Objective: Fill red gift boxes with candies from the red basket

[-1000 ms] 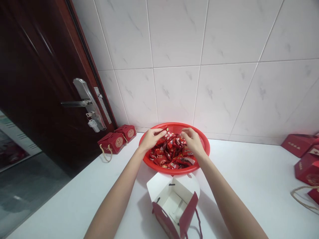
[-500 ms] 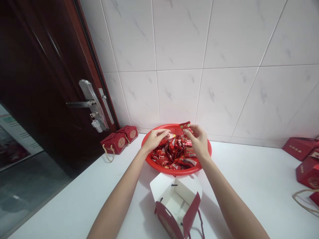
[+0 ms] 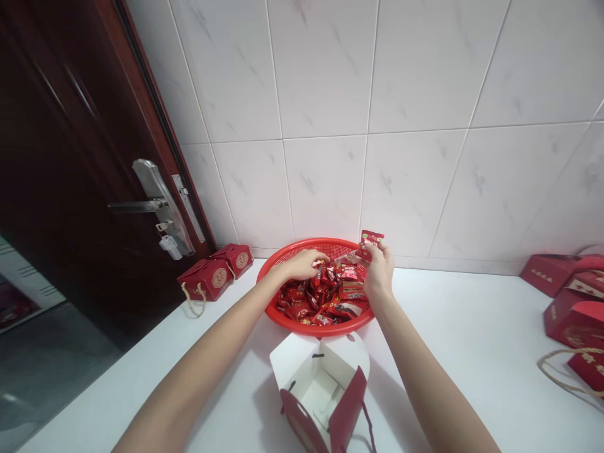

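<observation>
A red plastic basket (image 3: 321, 331) full of red-wrapped candies (image 3: 302, 308) stands against the wall. Over its right rim, my right hand (image 3: 379, 274) is closed on a small red candy packet (image 3: 372, 238), held up between thumb and fingers. My left hand (image 3: 303, 264) reaches into the basket from the left, its fingers bent together at the candies; what they grip is hidden. Between my forearms, in front of the basket, an unfolded gift box (image 3: 321, 393), dark red outside and white inside, stands with its flaps up. No candy shows inside it.
Two closed red gift boxes (image 3: 207, 280) with rope handles sit at the left by the wall. More red boxes (image 3: 573, 308) are at the right edge. A dark wooden door (image 3: 85, 157) with a metal handle (image 3: 136, 206) stands left of the white table (image 3: 448, 340).
My left hand has moved deeper into the candies. My right hand has turned, so the red packet stands more upright at the basket's right rim. The view has shifted slightly right.
</observation>
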Action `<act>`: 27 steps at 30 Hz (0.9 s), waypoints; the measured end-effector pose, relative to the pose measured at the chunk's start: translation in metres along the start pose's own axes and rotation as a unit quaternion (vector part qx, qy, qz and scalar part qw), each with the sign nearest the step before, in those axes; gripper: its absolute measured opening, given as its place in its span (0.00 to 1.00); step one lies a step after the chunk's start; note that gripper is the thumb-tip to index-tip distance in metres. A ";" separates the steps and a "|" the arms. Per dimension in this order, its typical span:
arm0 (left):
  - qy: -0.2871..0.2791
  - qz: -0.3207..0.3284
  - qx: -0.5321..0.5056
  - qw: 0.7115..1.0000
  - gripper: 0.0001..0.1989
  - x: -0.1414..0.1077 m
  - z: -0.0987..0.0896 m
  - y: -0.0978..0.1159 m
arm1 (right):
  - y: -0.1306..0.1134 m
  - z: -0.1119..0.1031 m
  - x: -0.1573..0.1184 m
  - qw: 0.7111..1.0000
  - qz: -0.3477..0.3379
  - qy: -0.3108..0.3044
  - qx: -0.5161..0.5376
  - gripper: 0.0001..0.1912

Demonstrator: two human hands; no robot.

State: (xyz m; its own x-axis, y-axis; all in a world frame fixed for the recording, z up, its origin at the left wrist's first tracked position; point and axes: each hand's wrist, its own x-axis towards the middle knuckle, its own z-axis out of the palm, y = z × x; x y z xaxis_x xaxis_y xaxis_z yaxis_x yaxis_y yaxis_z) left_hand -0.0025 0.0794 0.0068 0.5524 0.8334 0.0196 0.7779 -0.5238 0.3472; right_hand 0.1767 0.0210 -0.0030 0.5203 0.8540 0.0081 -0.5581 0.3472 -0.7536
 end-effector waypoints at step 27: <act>0.151 -0.052 -0.202 0.966 0.26 0.000 -0.007 -0.040 | 0.006 -0.003 0.001 0.992 0.015 -0.115 -0.049 0.11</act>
State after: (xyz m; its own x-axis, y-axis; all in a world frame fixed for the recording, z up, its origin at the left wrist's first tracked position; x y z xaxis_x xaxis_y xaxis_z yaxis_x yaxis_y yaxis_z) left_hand -0.0354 0.1016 -0.0009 0.3173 0.9235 0.2157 0.6106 -0.3730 0.6986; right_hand 0.1761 0.0228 -0.0095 0.3378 0.9327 0.1263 -0.4988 0.2912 -0.8163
